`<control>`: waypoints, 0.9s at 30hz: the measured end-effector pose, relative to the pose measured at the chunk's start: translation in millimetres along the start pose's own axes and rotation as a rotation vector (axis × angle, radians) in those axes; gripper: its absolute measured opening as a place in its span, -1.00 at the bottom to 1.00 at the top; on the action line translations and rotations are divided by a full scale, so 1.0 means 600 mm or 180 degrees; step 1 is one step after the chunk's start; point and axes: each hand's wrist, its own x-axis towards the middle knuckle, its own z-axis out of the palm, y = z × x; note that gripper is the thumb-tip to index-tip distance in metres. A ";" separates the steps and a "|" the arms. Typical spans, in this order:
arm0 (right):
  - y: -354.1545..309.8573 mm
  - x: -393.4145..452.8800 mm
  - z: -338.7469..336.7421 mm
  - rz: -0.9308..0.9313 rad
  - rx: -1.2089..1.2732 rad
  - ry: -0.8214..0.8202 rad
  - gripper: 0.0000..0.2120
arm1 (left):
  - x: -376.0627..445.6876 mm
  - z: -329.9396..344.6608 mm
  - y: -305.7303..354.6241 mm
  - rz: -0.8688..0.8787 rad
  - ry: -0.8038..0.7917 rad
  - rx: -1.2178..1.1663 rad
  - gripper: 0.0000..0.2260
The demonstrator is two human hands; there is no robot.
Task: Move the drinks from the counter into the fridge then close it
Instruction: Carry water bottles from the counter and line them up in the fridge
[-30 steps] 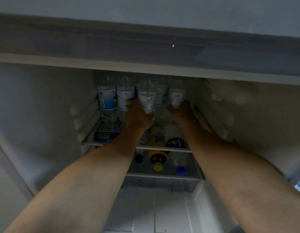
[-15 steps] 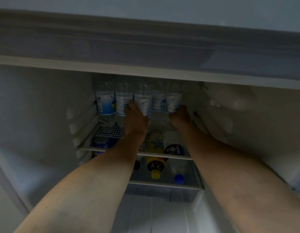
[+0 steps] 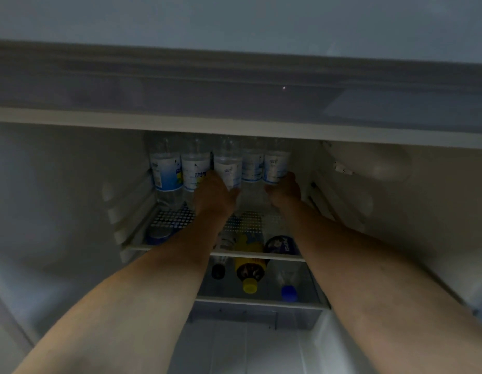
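Note:
Both my arms reach deep into the open fridge. Several clear water bottles with white-and-blue labels stand in a row at the back of the upper shelf (image 3: 175,220). My left hand (image 3: 214,194) grips the middle bottle (image 3: 227,168) low on its body. My right hand (image 3: 284,190) grips the rightmost bottle (image 3: 275,164) near its base. Two more bottles (image 3: 167,168) stand to the left and one stands between my hands. Bottle tops are hidden behind the fridge's upper frame.
Below the shelf lie a yellow-capped bottle (image 3: 250,268), a blue-capped clear bottle (image 3: 288,287), a dark-capped bottle (image 3: 218,269) and a Pepsi can (image 3: 281,245). A blue-lidded item (image 3: 157,236) sits at the shelf's front left. The fridge's side walls flank my arms.
Both hands have stayed on their bottles at the back of the shelf. The view has shifted slightly; the bottles look a little more upright and aligned in the row.

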 end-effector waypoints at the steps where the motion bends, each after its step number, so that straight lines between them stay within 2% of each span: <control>1: -0.001 -0.003 -0.001 0.0043 0.0029 -0.0024 -0.37 | 0.000 0.000 -0.001 -0.0002 -0.0028 -0.0004 -0.45; 3: 0.002 -0.018 -0.002 0.0104 0.0227 0.0049 -0.41 | 0.000 -0.003 -0.003 -0.0012 -0.0073 -0.0038 -0.45; 6: 0.010 -0.056 -0.001 -0.0077 0.0686 0.0481 -0.56 | 0.002 -0.011 -0.009 0.0059 -0.0132 -0.0133 -0.46; 8: 0.018 -0.083 0.007 -0.0330 0.0805 0.0275 -0.66 | 0.005 -0.017 -0.010 0.0118 -0.0245 -0.0150 -0.45; 11: 0.023 -0.119 0.016 -0.0653 0.0828 -0.0202 -0.63 | 0.006 -0.017 0.000 0.0229 -0.0495 -0.0373 -0.44; 14: 0.018 -0.132 0.011 -0.0824 0.0858 -0.0193 -0.67 | 0.000 -0.006 0.017 0.0507 -0.0806 -0.0600 -0.68; 16: 0.016 -0.130 -0.003 -0.0889 0.0534 0.0010 -0.53 | -0.008 -0.001 0.031 0.0825 -0.1230 -0.0744 -0.79; 19: 0.025 -0.118 -0.035 -0.0730 0.0262 0.0425 -0.47 | -0.024 0.008 0.053 0.1069 -0.1844 -0.0926 -0.70; 21: 0.034 -0.110 -0.054 -0.0561 0.0154 0.0513 -0.43 | -0.032 0.014 0.072 0.1140 -0.2120 -0.0807 -0.64; 23: 0.037 -0.102 -0.065 -0.0387 0.0023 0.0600 -0.38 | -0.036 0.022 0.085 0.1179 -0.2287 -0.0677 -0.60; 27: 0.027 -0.076 -0.070 -0.0259 -0.0277 0.0516 -0.54 | -0.042 0.027 0.093 0.1131 -0.2303 -0.0452 -0.46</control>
